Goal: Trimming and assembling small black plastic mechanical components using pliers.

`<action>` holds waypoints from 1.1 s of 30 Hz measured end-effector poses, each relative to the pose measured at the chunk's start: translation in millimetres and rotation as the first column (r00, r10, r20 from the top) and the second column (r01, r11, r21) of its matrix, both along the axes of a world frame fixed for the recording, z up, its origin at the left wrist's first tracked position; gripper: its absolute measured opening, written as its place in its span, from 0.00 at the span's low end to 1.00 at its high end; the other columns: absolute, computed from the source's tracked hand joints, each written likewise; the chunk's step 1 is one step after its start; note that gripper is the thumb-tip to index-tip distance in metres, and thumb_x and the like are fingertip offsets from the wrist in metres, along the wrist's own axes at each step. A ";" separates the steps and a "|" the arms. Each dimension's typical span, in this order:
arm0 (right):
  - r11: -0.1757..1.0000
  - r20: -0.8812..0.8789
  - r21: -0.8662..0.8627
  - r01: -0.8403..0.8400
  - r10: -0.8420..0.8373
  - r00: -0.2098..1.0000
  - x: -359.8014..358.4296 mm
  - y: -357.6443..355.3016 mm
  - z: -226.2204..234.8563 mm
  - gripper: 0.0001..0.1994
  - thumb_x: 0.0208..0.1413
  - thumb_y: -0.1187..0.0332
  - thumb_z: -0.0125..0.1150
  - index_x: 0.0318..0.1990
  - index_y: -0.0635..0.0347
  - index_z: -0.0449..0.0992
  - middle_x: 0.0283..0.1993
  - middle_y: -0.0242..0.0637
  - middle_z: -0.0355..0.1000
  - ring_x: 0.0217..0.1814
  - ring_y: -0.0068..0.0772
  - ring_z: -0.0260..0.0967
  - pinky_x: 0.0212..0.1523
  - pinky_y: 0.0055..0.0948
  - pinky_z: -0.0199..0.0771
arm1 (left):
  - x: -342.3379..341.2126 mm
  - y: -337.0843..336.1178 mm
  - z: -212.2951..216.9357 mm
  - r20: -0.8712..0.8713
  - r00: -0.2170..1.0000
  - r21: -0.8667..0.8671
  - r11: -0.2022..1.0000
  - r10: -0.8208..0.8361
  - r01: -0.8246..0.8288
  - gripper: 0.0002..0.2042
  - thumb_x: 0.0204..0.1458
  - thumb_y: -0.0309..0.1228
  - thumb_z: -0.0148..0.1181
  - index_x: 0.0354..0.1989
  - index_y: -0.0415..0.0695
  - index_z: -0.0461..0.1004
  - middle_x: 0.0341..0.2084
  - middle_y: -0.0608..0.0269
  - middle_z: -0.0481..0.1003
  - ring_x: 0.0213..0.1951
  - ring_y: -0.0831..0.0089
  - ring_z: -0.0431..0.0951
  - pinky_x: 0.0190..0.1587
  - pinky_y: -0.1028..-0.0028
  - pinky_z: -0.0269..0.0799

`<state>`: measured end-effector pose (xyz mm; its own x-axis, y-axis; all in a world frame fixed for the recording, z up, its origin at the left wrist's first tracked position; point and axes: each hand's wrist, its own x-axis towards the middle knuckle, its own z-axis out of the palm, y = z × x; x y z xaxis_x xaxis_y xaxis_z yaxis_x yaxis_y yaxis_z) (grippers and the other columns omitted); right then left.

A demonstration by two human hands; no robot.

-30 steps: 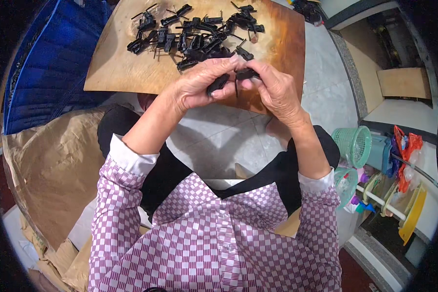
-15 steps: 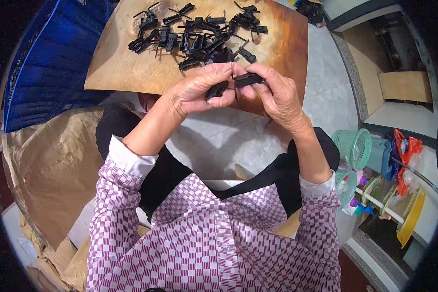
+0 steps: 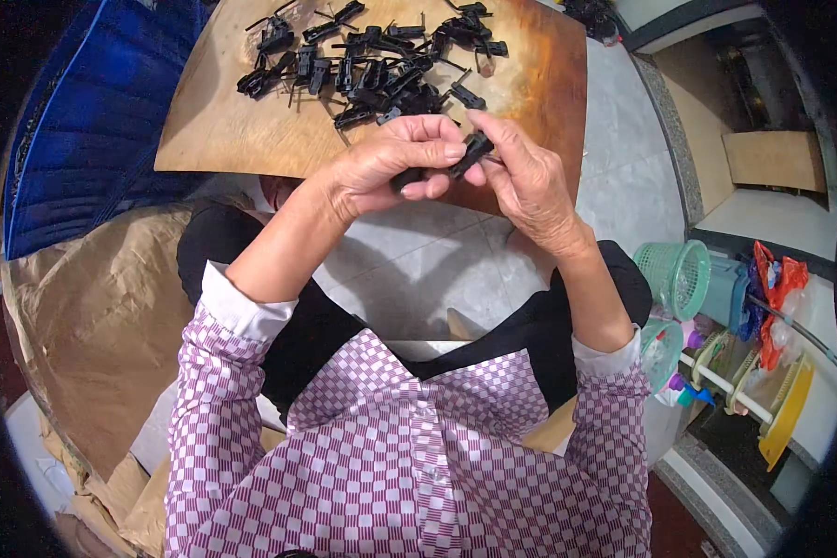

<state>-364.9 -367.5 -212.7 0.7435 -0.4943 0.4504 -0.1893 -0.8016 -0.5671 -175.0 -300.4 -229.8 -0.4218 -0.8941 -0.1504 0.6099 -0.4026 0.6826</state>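
My left hand [image 3: 395, 163]: fingers curled, thumb and forefinger pinched on the near end of a small black plastic part [image 3: 456, 160], held in the air just above the near edge of the desk [image 3: 223, 139]. My right hand [image 3: 528, 177]: fingers pressed on the far end of the same part, thumb tip against it. The two hands touch at the fingertips.

Items, left to right:
- Blue tarp [image 3: 93, 121], left of the desk, reaching to its left edge.
- Crumpled brown paper [image 3: 93, 316], on the floor by my left knee.
- Pile of black plastic parts [image 3: 372, 60], loose on the far half of the desk, well apart from my hands.
- Grey tiled floor [image 3: 418, 270], bare between my knees.
- Green basket [image 3: 676, 276] and coloured clutter, low on my right, near the elbow.

Progress, as I judge it: one part in hand, seemingly being fitted or pressed together; the pile looks unsorted, and I cannot tell finished pieces from raw ones, so most of the work seems left.

Room: the near half of the desk is bare wood, open for setting down. The near edge lies directly under my hands; a dropped part could fall to the floor.
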 end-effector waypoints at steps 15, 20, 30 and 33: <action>0.559 0.018 0.828 0.031 -0.082 0.996 14.9 4.6 8.1 0.23 0.64 0.56 0.36 0.61 0.59 0.52 0.22 0.28 0.60 0.16 0.11 0.50 0.15 0.13 0.53 | -12.6 -10.4 12.5 0.550 0.675 -0.404 0.864 0.492 -0.300 0.13 0.51 0.26 0.55 0.47 0.43 0.69 0.25 0.63 0.75 0.21 0.83 0.70 0.24 0.82 0.66; 0.487 0.025 0.873 0.026 -0.099 0.995 20.6 7.0 5.1 0.23 0.64 0.57 0.36 0.62 0.59 0.50 0.20 0.27 0.59 0.14 0.11 0.48 0.14 0.12 0.50 | -14.5 -12.1 14.3 0.604 0.611 -0.379 0.859 0.511 -0.344 0.14 0.50 0.25 0.56 0.47 0.44 0.70 0.24 0.63 0.75 0.22 0.83 0.69 0.25 0.81 0.66; 0.458 0.010 0.887 0.063 -0.155 0.988 27.2 7.1 -1.7 0.20 0.64 0.59 0.37 0.60 0.58 0.52 0.18 0.25 0.57 0.13 0.11 0.46 0.13 0.13 0.48 | -18.7 -16.3 4.7 0.619 0.522 -0.494 0.808 0.586 -0.321 0.13 0.50 0.25 0.55 0.45 0.42 0.72 0.28 0.62 0.75 0.26 0.80 0.72 0.29 0.79 0.70; 0.446 0.017 0.893 0.061 -0.168 0.986 29.8 7.7 -1.1 0.19 0.64 0.60 0.38 0.59 0.57 0.54 0.17 0.24 0.55 0.12 0.12 0.45 0.12 0.13 0.47 | -20.1 -16.4 0.3 0.608 0.489 -0.528 0.779 0.625 -0.339 0.13 0.49 0.25 0.55 0.45 0.42 0.72 0.28 0.60 0.76 0.28 0.76 0.74 0.31 0.77 0.71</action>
